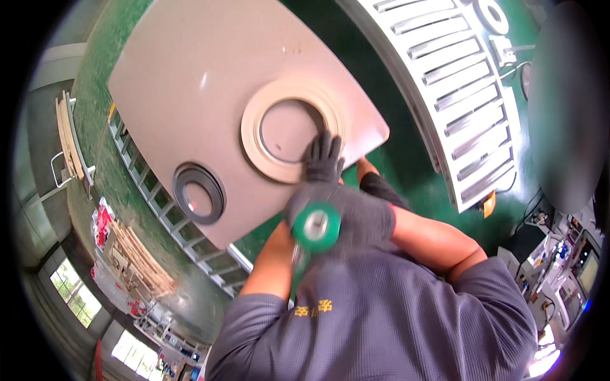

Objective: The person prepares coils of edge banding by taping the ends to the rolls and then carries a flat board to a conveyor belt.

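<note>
- Nearest the camera sits a green tape roll (pixel 316 225), seen end-on with its pale hub facing up; it appears to ride on the gloved wrist, though its far side is hidden.
- Right hand (pixel 324 162), in a dark knit glove, lies just beyond the roll, its fingers (pixel 321 147) spread flat on the beige ring (pixel 289 130), gripping nothing.
- That ring lies flat on the grey panel (pixel 210 82), directly ahead of the fingers, which press its near-right rim where the inner opening begins.
- Left hand is hidden behind the roll and glove; only a bare forearm (pixel 270 263) shows, so its state cannot be told.
- A smaller dark ring (pixel 199 192) sits on the same panel, to the left of the glove and apart from it.
- Right hand is plainly the one on the beige ring.
</note>
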`<control>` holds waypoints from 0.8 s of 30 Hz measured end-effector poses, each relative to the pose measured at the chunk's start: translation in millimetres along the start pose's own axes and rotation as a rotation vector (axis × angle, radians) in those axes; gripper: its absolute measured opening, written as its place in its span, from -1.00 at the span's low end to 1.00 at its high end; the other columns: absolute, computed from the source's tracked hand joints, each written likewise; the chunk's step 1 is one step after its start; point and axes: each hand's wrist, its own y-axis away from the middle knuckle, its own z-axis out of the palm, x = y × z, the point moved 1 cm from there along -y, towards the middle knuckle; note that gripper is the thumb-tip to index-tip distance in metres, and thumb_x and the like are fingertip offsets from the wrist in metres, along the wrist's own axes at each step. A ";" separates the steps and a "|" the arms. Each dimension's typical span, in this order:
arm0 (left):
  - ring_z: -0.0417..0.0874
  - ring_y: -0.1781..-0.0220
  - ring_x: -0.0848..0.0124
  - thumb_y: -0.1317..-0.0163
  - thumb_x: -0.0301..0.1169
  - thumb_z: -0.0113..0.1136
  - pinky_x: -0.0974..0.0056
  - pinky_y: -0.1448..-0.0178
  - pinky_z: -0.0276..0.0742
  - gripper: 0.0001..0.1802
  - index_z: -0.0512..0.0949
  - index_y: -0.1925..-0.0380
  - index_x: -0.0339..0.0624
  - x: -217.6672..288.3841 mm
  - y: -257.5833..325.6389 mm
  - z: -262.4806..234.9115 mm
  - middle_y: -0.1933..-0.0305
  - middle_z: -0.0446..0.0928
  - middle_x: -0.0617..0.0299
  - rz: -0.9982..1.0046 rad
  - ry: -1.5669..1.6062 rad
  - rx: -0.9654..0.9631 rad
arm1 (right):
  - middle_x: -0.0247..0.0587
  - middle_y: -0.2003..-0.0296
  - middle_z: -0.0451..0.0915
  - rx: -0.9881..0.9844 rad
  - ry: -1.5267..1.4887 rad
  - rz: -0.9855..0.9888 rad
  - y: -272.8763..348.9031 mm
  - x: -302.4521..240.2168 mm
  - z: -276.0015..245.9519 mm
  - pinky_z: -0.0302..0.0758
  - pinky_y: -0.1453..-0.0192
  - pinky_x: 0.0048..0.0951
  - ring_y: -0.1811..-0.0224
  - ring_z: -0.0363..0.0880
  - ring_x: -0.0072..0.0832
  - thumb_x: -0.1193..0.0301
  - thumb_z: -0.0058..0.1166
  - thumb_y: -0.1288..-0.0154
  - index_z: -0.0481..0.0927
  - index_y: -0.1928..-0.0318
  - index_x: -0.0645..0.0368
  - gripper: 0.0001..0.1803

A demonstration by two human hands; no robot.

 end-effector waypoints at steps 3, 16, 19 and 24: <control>0.21 -0.54 -0.18 -0.22 -0.23 0.29 -0.21 -0.54 0.15 -0.24 0.33 -0.45 0.08 -11.5 -9.7 -16.7 -0.63 0.03 -0.11 0.000 -0.006 -0.082 | -0.14 0.02 0.61 -0.129 0.173 -0.068 -19.0 -19.8 -61.2 0.55 -0.19 -0.32 -0.05 0.63 -0.27 0.43 0.37 -0.15 0.52 -0.15 0.13 -0.47; 0.30 -0.45 -0.14 -0.05 0.03 0.47 -0.12 -0.48 0.23 0.03 0.24 -0.44 -0.20 -234.2 143.3 -126.9 -0.43 0.26 -0.29 -0.958 -0.232 0.418 | -0.14 -0.09 0.62 0.156 -0.259 0.047 14.9 67.0 -151.0 0.46 -0.37 -0.19 -0.16 0.57 -0.20 0.21 0.04 -0.43 0.55 -0.10 0.11 -0.65; 0.48 -0.24 -0.12 -0.06 -0.03 0.46 -0.16 -0.32 0.36 -0.19 0.44 -0.25 -0.22 -265.1 241.0 -125.8 -0.23 0.46 -0.16 -1.059 -0.064 0.041 | -0.10 -0.09 0.61 0.202 -0.360 0.059 9.6 83.6 -121.0 0.47 -0.36 -0.18 -0.17 0.56 -0.18 0.24 0.09 -0.39 0.54 -0.10 0.17 -0.63; 0.55 0.02 -0.08 -0.02 -0.18 0.49 -0.07 -0.14 0.46 -0.40 0.57 -0.01 -0.29 -239.8 214.9 -88.0 0.04 0.56 -0.11 -0.650 0.066 0.315 | -0.09 0.00 0.65 0.167 0.473 -0.008 5.6 90.9 -48.2 0.51 -0.24 -0.24 -0.15 0.59 -0.24 0.33 0.20 -0.35 0.59 -0.06 0.24 -0.65</control>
